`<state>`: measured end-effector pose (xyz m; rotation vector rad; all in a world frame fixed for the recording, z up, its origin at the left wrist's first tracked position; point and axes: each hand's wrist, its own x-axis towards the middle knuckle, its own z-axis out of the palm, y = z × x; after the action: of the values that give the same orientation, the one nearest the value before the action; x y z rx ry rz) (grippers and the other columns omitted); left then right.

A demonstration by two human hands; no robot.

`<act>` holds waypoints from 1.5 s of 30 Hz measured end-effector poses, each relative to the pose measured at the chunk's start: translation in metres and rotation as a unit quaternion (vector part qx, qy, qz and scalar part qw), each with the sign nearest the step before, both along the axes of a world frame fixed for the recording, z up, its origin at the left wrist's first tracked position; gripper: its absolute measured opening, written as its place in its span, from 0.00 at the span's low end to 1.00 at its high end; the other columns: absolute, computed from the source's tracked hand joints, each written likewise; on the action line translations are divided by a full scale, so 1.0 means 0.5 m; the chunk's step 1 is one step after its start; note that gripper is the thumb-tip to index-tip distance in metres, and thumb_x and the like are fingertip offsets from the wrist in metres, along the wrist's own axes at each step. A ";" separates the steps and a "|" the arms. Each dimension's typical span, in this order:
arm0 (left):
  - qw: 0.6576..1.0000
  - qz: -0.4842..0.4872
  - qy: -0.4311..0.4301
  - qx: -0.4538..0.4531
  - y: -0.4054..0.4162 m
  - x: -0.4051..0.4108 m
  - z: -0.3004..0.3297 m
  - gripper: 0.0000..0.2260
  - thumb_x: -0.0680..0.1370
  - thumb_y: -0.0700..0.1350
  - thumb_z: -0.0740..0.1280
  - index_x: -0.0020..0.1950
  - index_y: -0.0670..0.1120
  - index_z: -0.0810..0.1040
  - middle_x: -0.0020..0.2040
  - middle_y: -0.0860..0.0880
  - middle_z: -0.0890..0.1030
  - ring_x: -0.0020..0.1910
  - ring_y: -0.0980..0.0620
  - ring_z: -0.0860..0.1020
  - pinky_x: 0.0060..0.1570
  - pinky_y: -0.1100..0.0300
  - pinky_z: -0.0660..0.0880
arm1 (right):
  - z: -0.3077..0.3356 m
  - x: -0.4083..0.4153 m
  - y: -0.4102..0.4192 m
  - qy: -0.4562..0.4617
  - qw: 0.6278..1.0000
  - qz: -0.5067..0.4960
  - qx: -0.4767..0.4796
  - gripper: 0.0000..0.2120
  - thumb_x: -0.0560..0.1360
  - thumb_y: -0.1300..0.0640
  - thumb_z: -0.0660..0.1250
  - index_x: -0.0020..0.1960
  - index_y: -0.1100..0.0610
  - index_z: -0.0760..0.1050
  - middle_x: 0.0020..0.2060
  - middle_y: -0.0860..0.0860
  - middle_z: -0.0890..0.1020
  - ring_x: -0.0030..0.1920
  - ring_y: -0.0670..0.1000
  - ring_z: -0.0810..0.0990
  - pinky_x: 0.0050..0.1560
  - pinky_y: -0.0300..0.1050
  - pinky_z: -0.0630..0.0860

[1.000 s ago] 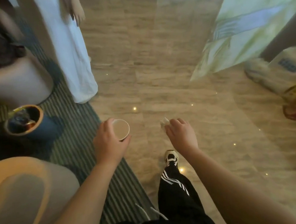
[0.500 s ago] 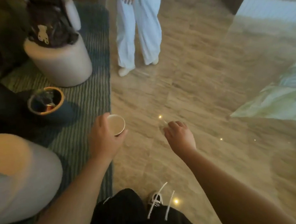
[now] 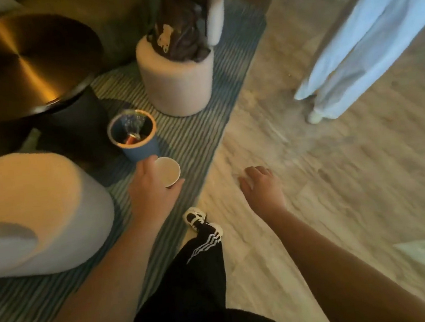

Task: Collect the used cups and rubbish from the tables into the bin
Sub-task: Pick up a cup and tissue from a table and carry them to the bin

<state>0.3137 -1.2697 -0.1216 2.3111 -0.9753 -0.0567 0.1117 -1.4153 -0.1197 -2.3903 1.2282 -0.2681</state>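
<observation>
The left hand (image 3: 154, 189) is wrapped around a paper cup (image 3: 168, 170), thumb on the near side and fingers round the far side, with the cup's open mouth tilted toward the camera. The cup is held just beside the bin (image 3: 133, 134), on the side nearer the camera, its rim close to the bin's blue wall but not over the opening. The bin is a small blue tub with an orange-brown rim, standing upright on the striped rug (image 3: 197, 126); inside it lie a clear plastic cup and some reddish scraps, too blurred to name further. The right hand (image 3: 262, 186) hangs well apart from the bin, out over the pale stone floor (image 3: 338, 187), knuckles up and fingers curled under; whether it holds anything cannot be told. Beyond the bin stands a round cream stool (image 3: 178, 86) with a dark bag (image 3: 183, 33) heaped on top. Behind the bin sits a round table (image 3: 23, 64) with a brushed brass top and a dark base. On the bin's near left is a larger pale pouffe (image 3: 43, 216). The wearer's black striped trouser leg (image 3: 200, 265) and a black-and-white shoe (image 3: 199, 219) step forward near the rug's edge. Far from the bin, across the floor, stands another person in loose white trousers (image 3: 366, 42).
</observation>
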 end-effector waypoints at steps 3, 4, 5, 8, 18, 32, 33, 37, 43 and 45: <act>0.998 0.061 0.034 -0.009 -0.096 0.102 -0.019 0.31 0.64 0.56 0.77 0.61 0.48 0.67 0.57 0.47 0.73 0.54 0.46 0.73 0.46 0.53 0.70 | -0.018 0.135 -0.143 0.014 0.998 0.058 0.021 0.15 0.79 0.50 0.60 0.61 0.56 0.75 0.58 0.54 0.78 0.58 0.56 0.74 0.58 0.48 0.69; 0.995 0.081 0.049 -0.009 -0.127 0.138 -0.020 0.31 0.64 0.56 0.77 0.62 0.49 0.67 0.57 0.47 0.72 0.55 0.46 0.73 0.48 0.50 0.72 | -0.018 0.183 -0.190 0.019 0.997 0.075 0.031 0.15 0.79 0.49 0.60 0.61 0.55 0.75 0.58 0.54 0.78 0.59 0.55 0.74 0.59 0.48 0.69; 0.993 0.103 0.062 -0.007 -0.157 0.174 -0.017 0.31 0.64 0.55 0.77 0.62 0.49 0.67 0.58 0.47 0.72 0.55 0.45 0.73 0.50 0.46 0.73 | -0.015 0.229 -0.235 0.025 0.995 0.089 0.039 0.15 0.79 0.48 0.59 0.61 0.54 0.75 0.59 0.54 0.78 0.59 0.55 0.74 0.59 0.49 0.69; 0.983 0.168 0.071 -0.001 -0.230 0.268 0.009 0.31 0.64 0.54 0.77 0.61 0.51 0.67 0.57 0.47 0.72 0.55 0.45 0.73 0.50 0.42 0.74 | 0.006 0.349 -0.346 0.027 0.990 0.130 0.055 0.14 0.79 0.47 0.59 0.59 0.52 0.76 0.58 0.52 0.79 0.60 0.54 0.74 0.59 0.50 0.71; 0.940 0.336 0.051 0.040 -0.354 0.428 0.038 0.32 0.65 0.56 0.76 0.63 0.52 0.65 0.59 0.48 0.72 0.56 0.45 0.74 0.48 0.48 0.71 | 0.028 0.666 -0.557 0.018 0.963 0.262 0.063 0.11 0.78 0.52 0.62 0.54 0.59 0.77 0.50 0.56 0.80 0.53 0.57 0.75 0.51 0.48 0.69; 0.831 0.538 0.134 0.041 -0.610 0.575 -0.058 0.32 0.67 0.57 0.75 0.65 0.49 0.66 0.61 0.47 0.71 0.57 0.46 0.72 0.53 0.45 0.71 | -0.082 1.046 -0.818 0.079 0.827 0.556 0.025 0.11 0.78 0.54 0.62 0.52 0.60 0.77 0.47 0.54 0.80 0.48 0.52 0.75 0.45 0.40 0.66; 0.827 0.541 0.146 0.044 -0.620 0.589 -0.072 0.33 0.67 0.57 0.75 0.66 0.49 0.66 0.61 0.48 0.71 0.57 0.46 0.72 0.53 0.45 0.71 | -0.095 1.069 -0.825 0.087 0.821 0.564 0.023 0.11 0.78 0.53 0.62 0.52 0.60 0.77 0.47 0.54 0.80 0.48 0.52 0.75 0.44 0.40 0.66; 0.811 0.550 0.197 0.028 -0.642 0.661 -0.176 0.33 0.66 0.56 0.76 0.65 0.51 0.65 0.61 0.49 0.70 0.56 0.46 0.73 0.52 0.45 0.73 | -0.188 1.166 -0.828 0.108 0.805 0.583 0.018 0.11 0.78 0.53 0.62 0.51 0.61 0.77 0.46 0.55 0.80 0.49 0.55 0.76 0.44 0.43 0.68; 0.802 0.527 0.279 0.025 -0.650 0.789 -0.465 0.36 0.65 0.56 0.77 0.66 0.51 0.63 0.62 0.50 0.69 0.56 0.46 0.74 0.54 0.47 0.74 | -0.459 1.310 -0.761 0.112 0.792 0.599 0.032 0.14 0.79 0.50 0.60 0.60 0.56 0.75 0.55 0.52 0.79 0.57 0.52 0.75 0.57 0.48 0.74; 0.796 0.532 0.286 0.025 -0.649 0.825 -0.562 0.36 0.64 0.56 0.78 0.66 0.52 0.63 0.63 0.50 0.68 0.57 0.47 0.74 0.55 0.48 0.74 | -0.567 1.345 -0.729 0.114 0.794 0.596 0.036 0.16 0.79 0.49 0.59 0.62 0.54 0.73 0.59 0.50 0.78 0.61 0.51 0.73 0.61 0.47 0.71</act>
<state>0.7264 -1.5943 -0.4027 2.3280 0.6786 -0.2893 0.7842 -1.7799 -0.4030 -2.6483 -0.3727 0.4670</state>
